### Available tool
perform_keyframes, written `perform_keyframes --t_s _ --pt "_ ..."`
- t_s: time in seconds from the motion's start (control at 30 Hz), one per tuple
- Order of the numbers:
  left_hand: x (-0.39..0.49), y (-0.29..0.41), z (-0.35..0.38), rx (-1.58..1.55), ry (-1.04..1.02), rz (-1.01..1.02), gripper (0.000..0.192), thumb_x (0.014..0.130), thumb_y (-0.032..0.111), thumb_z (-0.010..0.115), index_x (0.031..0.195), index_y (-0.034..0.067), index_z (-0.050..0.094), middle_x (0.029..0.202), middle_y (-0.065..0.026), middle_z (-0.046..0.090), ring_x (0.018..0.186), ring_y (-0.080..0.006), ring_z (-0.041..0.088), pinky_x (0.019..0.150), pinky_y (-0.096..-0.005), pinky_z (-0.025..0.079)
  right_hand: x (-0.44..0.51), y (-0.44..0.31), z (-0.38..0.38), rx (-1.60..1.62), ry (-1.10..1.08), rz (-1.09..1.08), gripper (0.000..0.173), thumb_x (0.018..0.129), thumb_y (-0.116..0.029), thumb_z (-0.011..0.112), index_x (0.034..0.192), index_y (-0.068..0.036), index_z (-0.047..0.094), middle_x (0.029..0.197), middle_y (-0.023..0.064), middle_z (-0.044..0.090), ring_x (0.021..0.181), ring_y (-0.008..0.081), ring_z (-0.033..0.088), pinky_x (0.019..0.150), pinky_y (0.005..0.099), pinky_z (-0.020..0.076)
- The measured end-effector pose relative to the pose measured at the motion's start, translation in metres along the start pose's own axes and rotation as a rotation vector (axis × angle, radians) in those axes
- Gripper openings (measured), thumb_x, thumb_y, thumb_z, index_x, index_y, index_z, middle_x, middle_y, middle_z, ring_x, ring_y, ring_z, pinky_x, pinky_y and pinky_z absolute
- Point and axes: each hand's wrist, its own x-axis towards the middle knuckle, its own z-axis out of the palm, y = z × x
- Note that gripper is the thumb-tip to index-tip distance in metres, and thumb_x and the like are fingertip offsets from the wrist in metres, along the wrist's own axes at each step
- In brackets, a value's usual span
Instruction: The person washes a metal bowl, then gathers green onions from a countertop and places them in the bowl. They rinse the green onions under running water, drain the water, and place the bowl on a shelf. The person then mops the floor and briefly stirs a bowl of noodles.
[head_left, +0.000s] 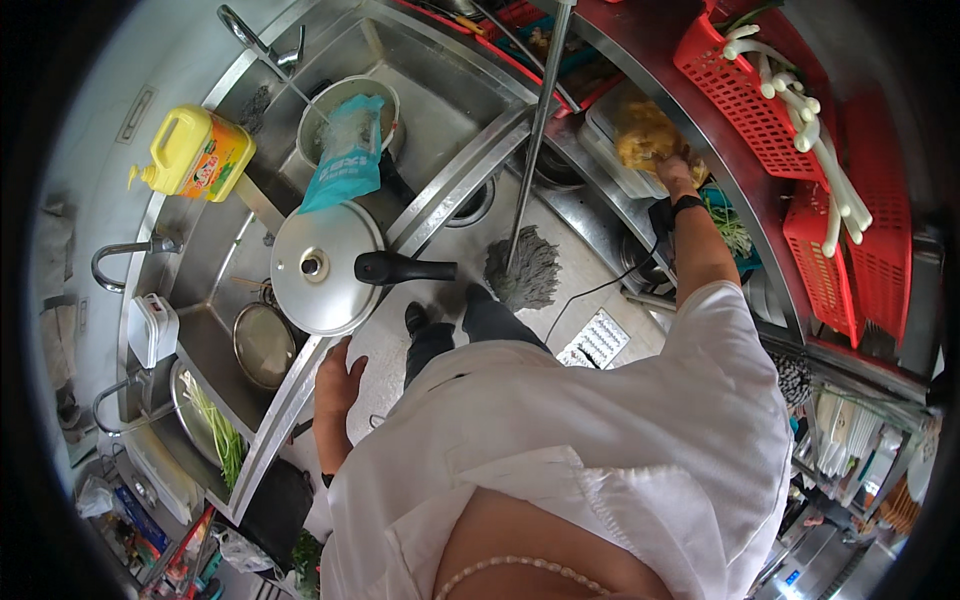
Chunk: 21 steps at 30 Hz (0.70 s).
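Note:
My right hand (674, 175) reaches under a steel counter on the right, its fingers closed on a clear plastic bag of yellow food (646, 135). That bag sits on a translucent plastic container (606, 120). On the left, my left hand (337, 376) hangs by the front rim of the sink (296, 375), empty, with thumb and fingers apart. Just beyond it, a silver pressure cooker lid (322, 292) with a black handle lies at the sink's edge. A blue-and-clear packet (351, 154) leans over a pot (306, 127) in the far basin, under a running tap (259, 45).
A mop (525, 266) stands on the floor ahead of my feet. A black cable (592, 294) runs down to the floor. Red baskets (739, 101) with spring onions (806, 124) stand on the right counter. A yellow detergent jug (199, 154) and a round strainer (264, 345) are at the sinks.

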Motion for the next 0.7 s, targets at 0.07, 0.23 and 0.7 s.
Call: perform_keyframes --t_s 0.07,0.23,0.7 --pt "-0.007 0.005 0.005 0.034 -0.005 0.014 0.048 0.082 0.020 0.067 0.123 0.001 0.052 0.111 -0.0256 0.060 0.104 -0.0403 0.057 0.086 -0.0438 0.047 0.002 -0.006 0.017 -0.116 -0.061 -0.042 0.084 0.084 -0.045 0.058 0.148 -0.014 0.013 0.133 0.0220 0.044 0.132 0.0316 0.035 0.108 0.0463 0.0266" --pt "-0.017 0.016 0.009 0.004 -0.043 -0.036 0.048 0.082 0.019 0.068 0.123 0.000 0.053 0.110 -0.0256 0.060 0.103 -0.0407 0.058 0.086 -0.0432 0.047 -0.035 -0.026 0.066 -0.191 -0.089 -0.008 0.087 0.082 -0.046 0.062 0.149 -0.016 0.015 0.155 0.0118 0.008 0.143 0.0329 0.005 0.112 0.0542 0.0149" --pt "0.008 0.026 0.009 -0.004 0.020 0.010 0.048 0.081 0.020 0.068 0.123 0.001 0.052 0.114 -0.0248 0.059 0.103 -0.0398 0.057 0.087 -0.0435 0.047 -0.114 0.006 0.172 -0.099 -0.328 -0.321 0.061 0.082 -0.057 0.056 0.100 0.001 0.065 0.100 0.0234 0.064 0.097 0.0383 0.061 0.087 0.0442 0.0473"
